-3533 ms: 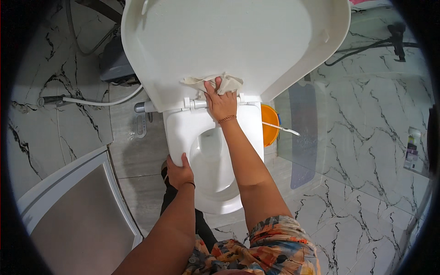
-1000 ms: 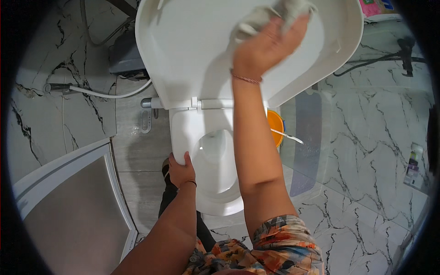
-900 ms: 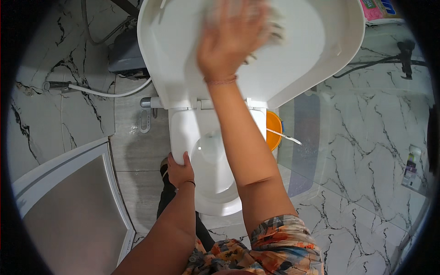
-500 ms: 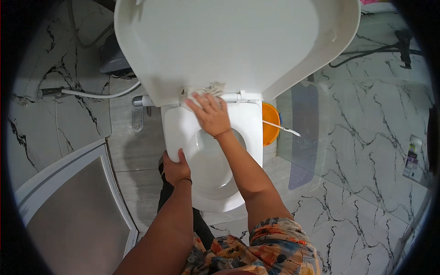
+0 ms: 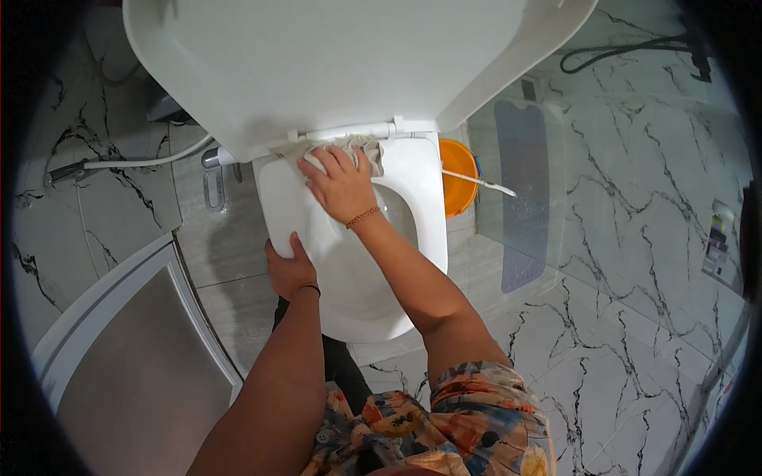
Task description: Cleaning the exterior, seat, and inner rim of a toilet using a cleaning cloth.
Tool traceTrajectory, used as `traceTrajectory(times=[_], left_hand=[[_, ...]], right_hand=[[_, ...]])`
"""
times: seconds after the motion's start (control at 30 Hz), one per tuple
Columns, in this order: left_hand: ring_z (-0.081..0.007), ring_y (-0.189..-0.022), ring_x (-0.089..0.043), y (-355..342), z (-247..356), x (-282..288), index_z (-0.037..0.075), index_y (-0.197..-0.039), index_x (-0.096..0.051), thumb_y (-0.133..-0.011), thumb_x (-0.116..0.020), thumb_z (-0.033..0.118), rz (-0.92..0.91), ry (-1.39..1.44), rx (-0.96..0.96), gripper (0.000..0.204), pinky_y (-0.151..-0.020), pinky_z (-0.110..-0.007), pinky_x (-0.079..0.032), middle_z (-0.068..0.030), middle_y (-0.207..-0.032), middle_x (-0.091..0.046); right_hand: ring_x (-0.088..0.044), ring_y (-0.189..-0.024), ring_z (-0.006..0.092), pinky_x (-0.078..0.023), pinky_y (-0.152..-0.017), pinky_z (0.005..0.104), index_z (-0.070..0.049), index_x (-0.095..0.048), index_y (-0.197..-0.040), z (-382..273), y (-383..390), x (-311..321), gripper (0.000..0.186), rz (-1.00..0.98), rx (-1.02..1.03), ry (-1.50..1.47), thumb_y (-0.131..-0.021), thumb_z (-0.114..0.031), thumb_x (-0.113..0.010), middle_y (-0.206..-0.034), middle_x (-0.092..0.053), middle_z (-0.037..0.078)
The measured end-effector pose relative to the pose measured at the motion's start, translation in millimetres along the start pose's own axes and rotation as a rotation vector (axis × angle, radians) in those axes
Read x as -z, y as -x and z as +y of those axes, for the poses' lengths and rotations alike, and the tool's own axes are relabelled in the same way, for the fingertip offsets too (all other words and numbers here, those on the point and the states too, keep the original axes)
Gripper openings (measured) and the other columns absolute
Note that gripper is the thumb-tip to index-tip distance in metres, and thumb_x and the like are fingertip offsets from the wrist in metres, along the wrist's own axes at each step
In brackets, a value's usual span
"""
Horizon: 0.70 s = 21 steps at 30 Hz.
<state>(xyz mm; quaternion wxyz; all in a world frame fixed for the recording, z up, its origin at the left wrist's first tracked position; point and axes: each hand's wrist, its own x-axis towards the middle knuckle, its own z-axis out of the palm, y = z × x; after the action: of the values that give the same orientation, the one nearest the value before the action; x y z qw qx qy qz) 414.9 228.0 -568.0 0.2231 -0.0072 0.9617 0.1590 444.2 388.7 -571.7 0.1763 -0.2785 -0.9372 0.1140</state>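
A pale, crumpled cloth lies bunched under my right hand, which presses it onto the back of the white toilet seat, just in front of the hinge bar. Its fingers curl over the cloth. My left hand grips the seat's left edge, thumb on top and the other fingers partly hidden at the side. The seat is down on the bowl, while the big white lid stands raised behind it.
Right of the toilet stands an orange bucket with a white-handled tool leaning out. A glass panel and grey mat are beyond. At left are a hose sprayer, a side control panel and a white-framed door.
My right hand has drawn the cloth from the hinge bar toward me and slightly left, onto the seat's back. My left hand keeps its grip. The whole view has shifted somewhat.
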Motion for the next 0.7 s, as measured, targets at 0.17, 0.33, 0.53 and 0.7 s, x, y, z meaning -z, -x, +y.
traceTrajectory(times=[0.17,0.33,0.53,0.7], left_hand=[[-0.0316,-0.097,-0.059,-0.9,2.1,2.4,0.009,-0.122,-0.046,-0.085,-0.050,0.052,-0.032,-0.001,0.038,0.057,-0.077,-0.043,-0.049,-0.0121,-0.109,-0.060],[-0.0312,-0.097,-0.059,-1.9,0.5,0.4,0.010,-0.121,-0.047,-0.085,-0.049,0.053,0.005,-0.028,0.024,0.055,-0.077,-0.042,-0.049,-0.0111,-0.109,-0.061],[-0.0307,-0.097,-0.059,-2.8,-2.5,2.2,0.010,-0.120,-0.048,-0.085,-0.050,0.053,-0.002,-0.019,0.041,0.055,-0.077,-0.042,-0.049,-0.0112,-0.108,-0.061],[-0.0309,-0.095,-0.060,-3.7,-1.0,-0.1,0.010,-0.120,-0.048,-0.084,-0.049,0.054,0.000,-0.015,0.039,0.056,-0.077,-0.042,-0.049,-0.0113,-0.107,-0.062]], right_hand=[[-0.052,-0.101,0.0202,-0.038,-0.078,0.0439,-0.026,-0.058,-0.115,54.7,38.0,23.9,0.041,0.061,-0.171,0.102,-0.075,-0.022,-0.067,-0.116,-0.055,0.000],[-0.051,-0.096,0.0238,-0.037,-0.078,0.0420,-0.030,-0.054,-0.123,38.3,131.0,75.5,0.052,-0.140,-0.444,0.356,-0.073,-0.022,-0.069,-0.119,-0.051,0.004],[-0.050,-0.092,0.0320,-0.038,-0.079,0.0422,-0.028,-0.052,-0.126,-12.2,272.5,88.3,0.058,-0.114,-0.709,0.173,-0.071,-0.016,-0.070,-0.115,-0.050,0.015],[-0.049,-0.097,0.0341,-0.039,-0.083,0.0439,-0.021,-0.055,-0.123,59.4,174.1,72.1,0.052,-0.033,-0.445,0.186,-0.073,-0.017,-0.069,-0.114,-0.050,0.019]])
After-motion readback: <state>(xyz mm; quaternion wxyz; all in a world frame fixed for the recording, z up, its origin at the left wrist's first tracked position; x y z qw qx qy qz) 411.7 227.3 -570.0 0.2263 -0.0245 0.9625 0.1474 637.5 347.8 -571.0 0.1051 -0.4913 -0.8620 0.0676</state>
